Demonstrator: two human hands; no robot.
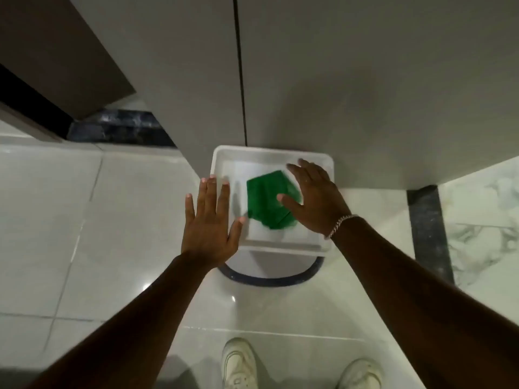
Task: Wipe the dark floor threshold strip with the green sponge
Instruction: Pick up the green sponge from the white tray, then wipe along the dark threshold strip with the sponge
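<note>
A green sponge (266, 199) lies inside a white rectangular tray (269, 153) that rests on top of a round bin with a dark rim. My right hand (314, 197) hovers over the sponge's right side, fingers spread, thumb over the green. My left hand (210, 223) is flat and open at the tray's left edge, holding nothing. One dark threshold strip (428, 231) runs along the floor at the right. Another dark marbled strip (120, 127) lies at the upper left under a brown door.
Grey cabinet panels (337, 80) with a vertical black seam rise behind the tray. White glossy floor tiles (84, 220) spread to the left and below. My two white shoes (240, 363) stand at the bottom edge. A brown door (56, 46) hangs at the upper left.
</note>
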